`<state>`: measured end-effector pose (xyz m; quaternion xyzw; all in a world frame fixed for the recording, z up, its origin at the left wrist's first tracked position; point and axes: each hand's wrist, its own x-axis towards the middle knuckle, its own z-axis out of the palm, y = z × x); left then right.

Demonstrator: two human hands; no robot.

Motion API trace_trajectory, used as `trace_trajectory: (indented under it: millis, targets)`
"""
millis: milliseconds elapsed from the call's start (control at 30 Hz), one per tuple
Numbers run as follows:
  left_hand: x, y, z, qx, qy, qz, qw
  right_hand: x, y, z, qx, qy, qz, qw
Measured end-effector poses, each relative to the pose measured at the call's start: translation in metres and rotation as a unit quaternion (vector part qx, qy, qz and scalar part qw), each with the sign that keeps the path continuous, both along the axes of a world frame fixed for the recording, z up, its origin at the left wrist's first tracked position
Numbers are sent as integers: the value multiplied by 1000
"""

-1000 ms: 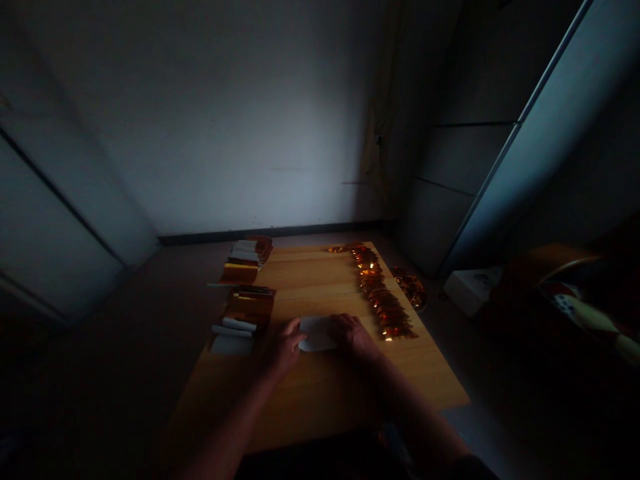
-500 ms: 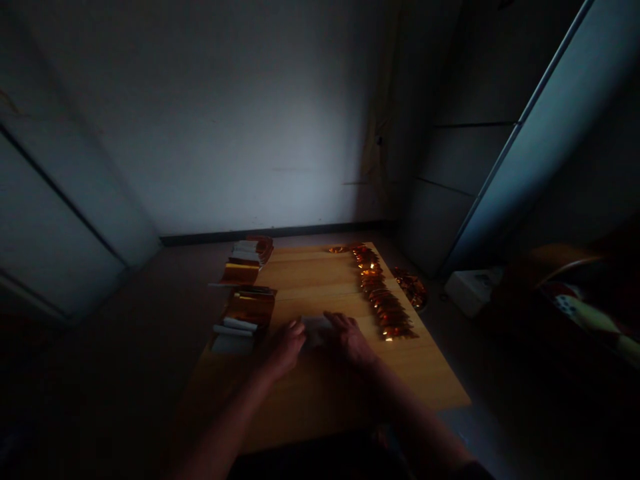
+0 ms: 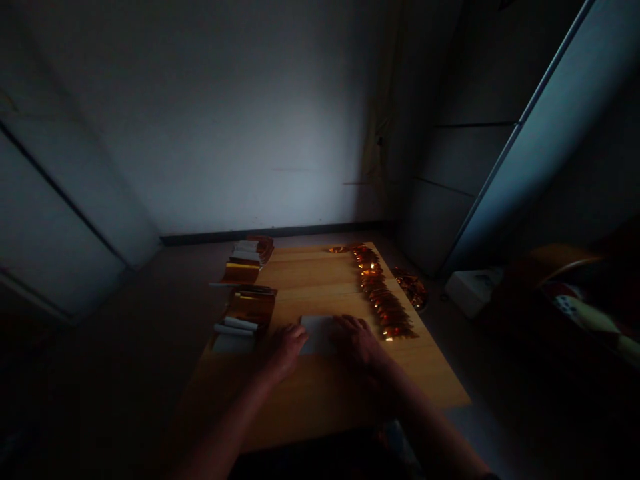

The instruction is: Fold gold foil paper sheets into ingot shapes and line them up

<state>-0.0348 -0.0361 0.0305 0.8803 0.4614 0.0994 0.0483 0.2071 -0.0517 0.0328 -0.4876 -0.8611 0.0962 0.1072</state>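
Observation:
A pale, whitish sheet of foil paper lies on the wooden table between my hands. My left hand has its fingers closed at the sheet's left edge. My right hand lies over the right edge, its fingers stretched out and touching the paper. To the left are piles of copper-gold foil sheets, some with pale backs showing. On the right stands a long row of shiny folded foil pieces. The room is dim, and the undersides of my fingers are hidden.
The wooden table is below me, with a wall behind it. A container of shiny foil pieces sits beyond the right edge. A white box rests on the floor farther right.
The sheet, blurred before, now shows wider and flat between my hands. My right hand has shifted slightly to the right; my left hand has barely moved.

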Motion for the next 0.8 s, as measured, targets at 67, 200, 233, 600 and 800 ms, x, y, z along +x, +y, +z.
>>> trace_trajectory:
  millis: [67,200,233,600,800]
  targets:
    - [7,-5,6,7,19,10,1000,0,-1,3,2,10,-19,1000]
    - [23,-9,9,30,50,49,997,-18,9,6,-4,8,-74,997]
    - [26,-8,7,36,50,61,996,-25,13,6,-8,2,-92,996]
    - [20,-2,-17,43,4,110,993,-53,39,10,-24,8,-185,982]
    - [19,-3,-15,30,-28,117,992,-58,52,7,-17,29,-195,980]
